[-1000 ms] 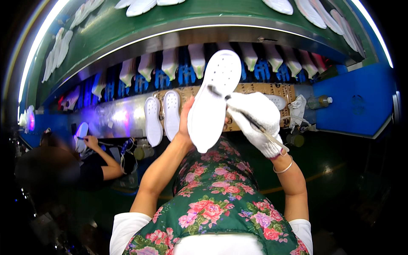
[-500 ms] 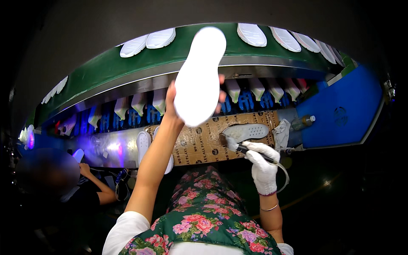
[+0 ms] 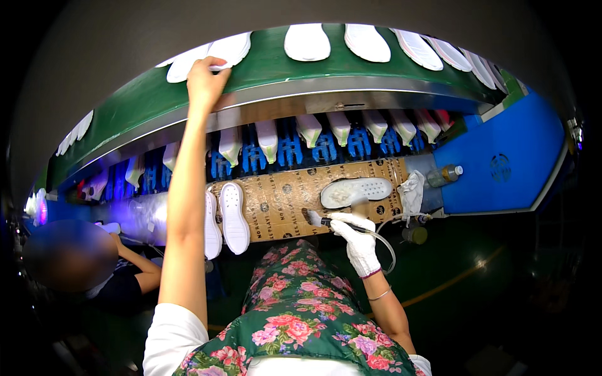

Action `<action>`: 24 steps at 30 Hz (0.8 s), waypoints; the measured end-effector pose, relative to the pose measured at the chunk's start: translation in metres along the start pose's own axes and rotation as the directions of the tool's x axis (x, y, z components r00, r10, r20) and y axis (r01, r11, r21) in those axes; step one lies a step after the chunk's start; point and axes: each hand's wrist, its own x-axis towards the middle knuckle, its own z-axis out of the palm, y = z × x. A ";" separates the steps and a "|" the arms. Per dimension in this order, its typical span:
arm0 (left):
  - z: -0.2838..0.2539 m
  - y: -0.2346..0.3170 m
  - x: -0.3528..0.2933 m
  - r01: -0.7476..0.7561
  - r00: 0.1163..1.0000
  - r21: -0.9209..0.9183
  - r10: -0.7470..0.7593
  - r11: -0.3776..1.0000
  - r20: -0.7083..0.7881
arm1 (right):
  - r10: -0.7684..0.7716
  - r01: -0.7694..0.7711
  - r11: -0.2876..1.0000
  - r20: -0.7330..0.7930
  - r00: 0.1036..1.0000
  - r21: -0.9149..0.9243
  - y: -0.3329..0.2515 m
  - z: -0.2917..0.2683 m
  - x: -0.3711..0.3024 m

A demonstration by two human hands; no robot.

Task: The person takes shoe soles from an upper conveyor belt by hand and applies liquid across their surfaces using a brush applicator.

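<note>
Head view: bare left hand (image 3: 207,83) at the near end of a white sole (image 3: 232,47) on the green surface (image 3: 266,66); whether its fingers pinch the sole, cannot tell. Gloved right hand (image 3: 359,243) closed around a brush (image 3: 313,217), bristles pointing left, over cardboard (image 3: 276,188), just below a perforated sole (image 3: 354,192). Two more soles (image 3: 234,219) rest at the cardboard's left end.

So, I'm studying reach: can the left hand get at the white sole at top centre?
Probably yes: the left hand is by a neighbouring sole on the green surface, and only bare green shows between that and the top-centre sole.
</note>
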 end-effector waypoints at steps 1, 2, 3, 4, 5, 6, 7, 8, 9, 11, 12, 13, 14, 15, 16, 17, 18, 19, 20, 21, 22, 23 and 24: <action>-0.012 0.003 0.000 0.186 0.979 -0.263 -0.156 0.947 0.132 | 0.004 -0.005 0.999 0.009 1.000 0.046 0.002 0.005 0.001; -0.029 0.007 -0.003 0.379 0.920 -0.473 -0.266 0.796 0.290 | 0.005 -0.007 0.996 0.025 1.000 0.093 0.003 0.009 0.004; -0.039 0.000 -0.017 0.367 0.929 -0.668 -0.219 0.648 0.298 | 0.001 -0.006 0.994 0.045 0.999 0.110 0.006 0.011 0.005; -0.070 0.038 -0.030 0.465 0.882 -0.788 -0.284 0.404 0.375 | -0.011 0.004 0.990 0.044 0.999 0.144 0.005 0.012 0.006; -0.077 0.028 -0.049 0.257 0.960 -0.851 -0.220 0.458 0.172 | -0.009 0.000 0.982 0.048 0.999 0.190 0.002 0.015 0.007; -0.087 0.012 -0.068 0.042 0.988 -0.864 -0.147 0.501 -0.038 | -0.002 -0.011 0.972 0.055 0.998 0.234 -0.005 0.019 0.008; -0.103 0.003 -0.088 0.014 0.961 -0.783 -0.224 0.622 -0.161 | -0.010 -0.010 0.949 0.062 0.998 0.315 -0.017 0.021 0.006; -0.122 -0.001 -0.110 0.009 0.912 -0.675 -0.283 0.738 -0.297 | -0.044 -0.001 0.920 0.105 0.993 0.393 -0.021 0.017 0.008; -0.138 0.001 -0.126 -0.009 0.863 -0.731 -0.364 0.682 -0.351 | -0.078 0.007 0.884 0.132 0.988 0.468 -0.029 0.017 0.008; -0.166 0.011 -0.152 0.026 0.732 -0.833 -0.578 0.552 -0.360 | -0.154 0.022 0.836 0.196 0.968 0.549 -0.053 0.021 0.004; -0.172 0.011 -0.165 0.027 0.715 -0.907 -0.642 0.419 -0.276 | -0.153 0.011 0.837 0.215 0.964 0.547 -0.067 0.027 0.000; -0.171 0.016 -0.176 0.114 0.719 -0.925 -0.673 0.362 -0.174 | -0.170 0.027 0.871 0.249 0.953 0.491 -0.075 0.035 -0.001; -0.167 0.022 -0.189 0.202 0.710 -0.932 -0.701 0.299 -0.071 | -0.183 0.044 0.901 0.286 0.941 0.432 -0.083 0.045 -0.004; -0.151 0.017 -0.210 0.334 0.720 -0.930 -0.679 0.156 0.145 | -0.206 0.089 0.937 0.329 0.921 0.338 -0.093 0.060 -0.009; -0.136 0.015 -0.231 0.463 0.695 -0.886 -0.628 0.018 0.351 | -0.217 0.141 0.968 0.411 0.885 0.208 -0.098 0.068 -0.009; -0.122 0.032 -0.241 0.538 0.656 -0.834 -0.560 -0.123 0.506 | -0.167 0.158 0.986 0.447 0.879 0.059 -0.106 0.079 -0.011; -0.108 0.055 -0.250 0.605 0.605 -0.754 -0.468 -0.255 0.644 | -0.114 0.177 0.980 0.476 0.872 -0.089 -0.111 0.089 -0.013; -0.091 0.064 -0.268 0.669 0.564 -0.684 -0.401 -0.289 0.721 | -0.274 0.385 0.916 0.526 0.805 -0.112 -0.104 0.096 -0.010; -0.079 0.072 -0.286 0.725 0.515 -0.611 -0.338 -0.317 0.787 | -0.297 0.436 0.887 0.539 0.788 -0.149 -0.095 0.099 -0.007; -0.078 0.091 -0.293 0.706 0.427 -0.506 -0.272 -0.496 0.862 | -0.301 0.443 0.882 0.533 0.791 -0.160 -0.091 0.100 -0.005; -0.083 0.111 -0.300 0.655 0.346 -0.379 -0.186 -0.654 0.920 | -0.305 0.451 0.876 0.527 0.793 -0.172 -0.089 0.100 -0.006; -0.086 0.125 -0.313 0.633 0.386 -0.383 -0.155 -0.673 0.910 | -0.302 0.428 0.889 0.495 0.815 -0.163 -0.088 0.100 -0.007; -0.088 0.134 -0.327 0.613 0.429 -0.386 -0.120 -0.689 0.895 | -0.372 0.508 0.847 0.508 0.777 -0.155 -0.084 0.096 -0.004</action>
